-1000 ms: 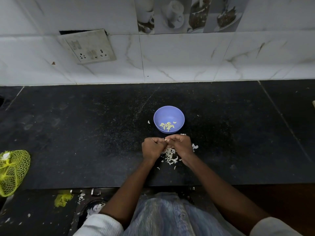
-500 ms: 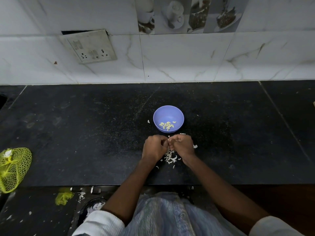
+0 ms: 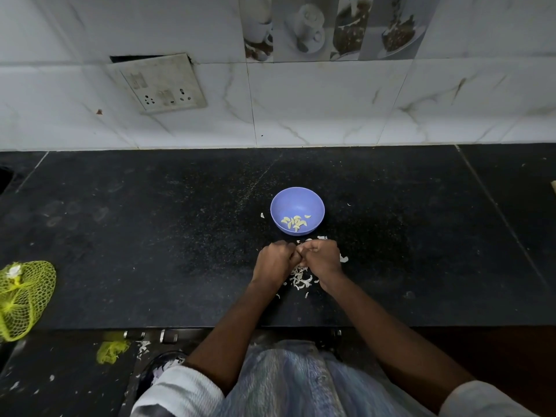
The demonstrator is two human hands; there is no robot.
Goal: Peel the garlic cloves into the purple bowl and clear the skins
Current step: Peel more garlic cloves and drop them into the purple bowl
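black stone counter (image 3: 150,236) under marble tiles (image 3: 331,109); hands (image 3: 299,260) curled together, contents hidden.

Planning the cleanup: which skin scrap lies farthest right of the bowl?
The lone white scrap on the counter, right of the purple bowl, apart from the heap by the hands.

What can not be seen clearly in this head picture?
- What the left hand and right hand hold: curled fingers hide it.
- Count of peeled garlic cloves in the round purple plastic bowl: too small.
- Yellow mesh net bag: cut by the left edge.
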